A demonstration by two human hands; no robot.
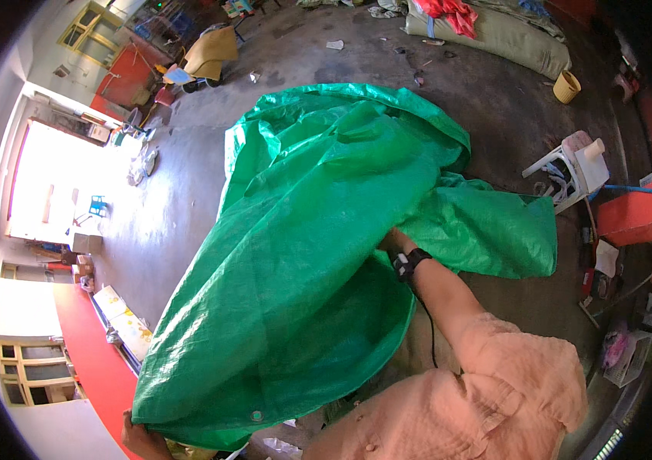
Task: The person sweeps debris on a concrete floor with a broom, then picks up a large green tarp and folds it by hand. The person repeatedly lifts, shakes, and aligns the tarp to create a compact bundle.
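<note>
Two hands work one big green tarpaulin (pixel 318 230), which billows up from the concrete floor (pixel 487 100) and fills the middle of the view. At the lower left, the left hand (pixel 139 437) is closed on the tarpaulin's bottom corner, its fingers curled around the hem; a metal eyelet (pixel 256 416) sits in that hem just to the right of this hand. Above and to the right of it the sheet rises in a broad, creased slope. Further right, the right hand (pixel 393 244) reaches into a fold in the middle of the tarpaulin; the cloth hides its fingers, so I cannot tell whether they grip. A black wristband (pixel 410 263) sits just behind this hand. Well off to its right stand a white plastic chair (pixel 571 172) and a red box (pixel 632 215).
</note>
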